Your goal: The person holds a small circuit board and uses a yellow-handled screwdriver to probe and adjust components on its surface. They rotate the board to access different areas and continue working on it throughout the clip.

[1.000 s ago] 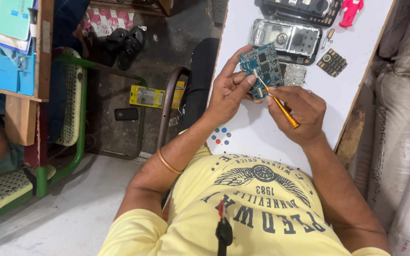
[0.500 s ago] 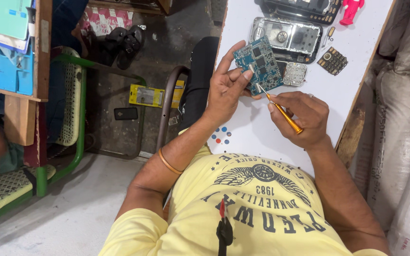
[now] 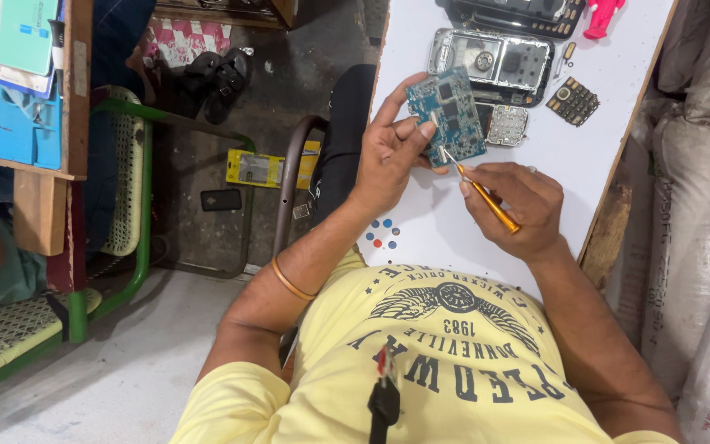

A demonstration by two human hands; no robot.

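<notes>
Gripping blue circuit board (image 3: 447, 115) — left hand (image 3: 388, 152), right hand (image 3: 519, 205) pinching orange screwdriver (image 3: 486, 200), tip on board

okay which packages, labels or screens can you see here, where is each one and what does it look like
Yellow flat package: on the floor left of the white table, rectangular, with a pale panel.
Dark phone: on the floor just below that package, small black rectangle, blank face.
Green card: top left on the blue board, rectangular, pale green.
</notes>
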